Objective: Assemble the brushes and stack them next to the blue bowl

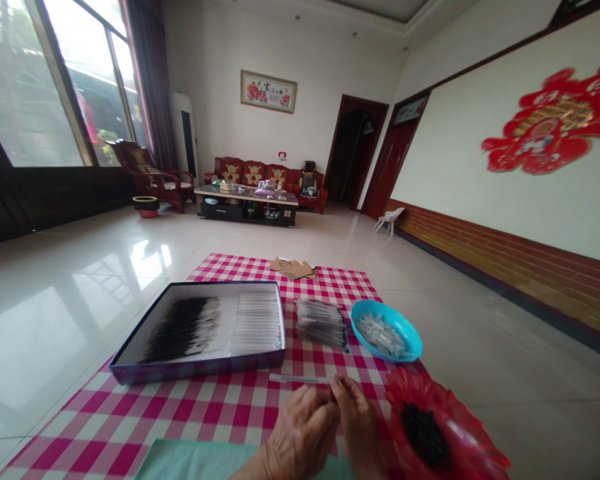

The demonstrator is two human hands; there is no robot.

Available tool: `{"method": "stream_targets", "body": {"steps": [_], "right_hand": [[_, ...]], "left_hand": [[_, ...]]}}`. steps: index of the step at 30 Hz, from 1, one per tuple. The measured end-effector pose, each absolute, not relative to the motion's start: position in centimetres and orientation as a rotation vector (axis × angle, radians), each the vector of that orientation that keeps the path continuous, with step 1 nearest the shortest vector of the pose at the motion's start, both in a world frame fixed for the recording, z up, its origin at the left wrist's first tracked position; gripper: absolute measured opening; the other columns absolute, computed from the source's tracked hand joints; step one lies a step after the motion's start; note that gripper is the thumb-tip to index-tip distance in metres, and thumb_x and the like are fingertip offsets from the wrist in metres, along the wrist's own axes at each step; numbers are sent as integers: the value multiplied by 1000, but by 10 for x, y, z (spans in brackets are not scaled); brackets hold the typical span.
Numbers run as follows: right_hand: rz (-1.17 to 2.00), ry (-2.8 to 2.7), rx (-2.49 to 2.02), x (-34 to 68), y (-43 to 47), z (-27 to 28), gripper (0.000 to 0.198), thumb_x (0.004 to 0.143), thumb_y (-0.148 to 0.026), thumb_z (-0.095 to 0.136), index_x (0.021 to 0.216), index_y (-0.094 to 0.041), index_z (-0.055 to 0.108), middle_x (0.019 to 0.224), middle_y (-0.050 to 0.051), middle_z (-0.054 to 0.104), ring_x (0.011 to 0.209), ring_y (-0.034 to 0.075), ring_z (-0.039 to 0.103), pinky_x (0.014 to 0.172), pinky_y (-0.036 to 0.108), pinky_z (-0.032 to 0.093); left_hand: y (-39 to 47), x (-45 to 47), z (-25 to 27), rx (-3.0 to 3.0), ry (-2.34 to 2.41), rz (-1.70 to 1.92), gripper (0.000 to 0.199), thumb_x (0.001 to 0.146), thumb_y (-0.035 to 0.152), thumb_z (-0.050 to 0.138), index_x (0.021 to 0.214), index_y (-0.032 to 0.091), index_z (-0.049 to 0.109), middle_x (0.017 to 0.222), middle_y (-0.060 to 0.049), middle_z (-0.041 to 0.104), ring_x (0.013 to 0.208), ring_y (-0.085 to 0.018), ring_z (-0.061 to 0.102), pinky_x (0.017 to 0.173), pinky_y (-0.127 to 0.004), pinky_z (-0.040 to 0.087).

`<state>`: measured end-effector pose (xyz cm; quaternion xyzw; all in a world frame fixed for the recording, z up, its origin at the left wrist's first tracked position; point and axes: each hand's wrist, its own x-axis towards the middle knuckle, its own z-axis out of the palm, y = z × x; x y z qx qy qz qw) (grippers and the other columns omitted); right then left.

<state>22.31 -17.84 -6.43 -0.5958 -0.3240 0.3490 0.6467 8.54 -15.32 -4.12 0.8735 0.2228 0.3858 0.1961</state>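
Observation:
Both hands meet over the checked tablecloth, near its front. My right hand [354, 408] is closed, pinching the end of a slim translucent pen barrel [297, 379] that points left. My left hand [303, 423] is closed too, its fingertips against those of my right hand; whatever they hold is hidden. Beyond the hands lies a pile of clear pen barrels [321, 323] with dark ends. To the right, a blue bowl [414, 333] holds small clear pieces [383, 335]. Nearer me, a red petal-shaped dish [473, 427] contains small black parts [425, 433].
A shallow box [200, 368] at left holds black pens [177, 327] and a row of clear barrels [257, 323]. Cardboard pieces [295, 268] lie at the tablecloth's [220, 407] far end. A pale green cloth [195, 460] is at the front edge. Farther off are a low table [247, 210] and sofa.

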Motion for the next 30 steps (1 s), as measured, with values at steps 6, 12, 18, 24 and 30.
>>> {"method": "stream_targets", "body": {"steps": [6, 12, 18, 24, 30], "right_hand": [[794, -834, -1381, 216, -182, -49, 34, 69, -46, 67, 84, -16, 69, 80, 5, 71, 73, 22, 65, 65, 28, 53], [777, -809, -1386, 216, -180, -48, 36, 67, -49, 68, 84, -17, 69, 80, 4, 72, 75, 22, 65, 66, 27, 53], [777, -807, -1422, 218, -175, -59, 33, 65, -47, 70, 72, -16, 67, 68, 2, 69, 65, 20, 63, 58, 26, 50], [762, -829, -1443, 222, -174, -60, 33, 66, -47, 70, 77, -16, 69, 75, 4, 72, 73, 22, 65, 67, 29, 52], [858, -870, -1359, 227, -174, -62, 32, 69, -43, 70, 87, -17, 71, 92, 6, 72, 92, 26, 64, 85, 37, 49]], "left_hand": [[-140, 90, -53, 2511, 1018, 1119, 21, 88, 16, 38, 98, 22, 56, 86, -7, 59, 77, -18, 55, 70, -30, 45], [-131, 88, -60, 2594, 1062, 1001, 18, 89, 16, 41, 82, 23, 56, 74, -2, 56, 69, -16, 52, 64, -26, 39], [-126, 87, -60, 2668, 1100, 961, 14, 88, 23, 47, 77, 23, 56, 71, -1, 55, 66, -15, 49, 61, -27, 34], [-125, 87, -62, 2681, 1068, 947, 18, 90, 19, 43, 77, 22, 54, 69, -1, 55, 65, -15, 46, 62, -28, 33], [-124, 85, -60, 2716, 1079, 947, 19, 92, 22, 39, 81, 23, 55, 70, -1, 55, 66, -16, 48, 61, -28, 34]]}}
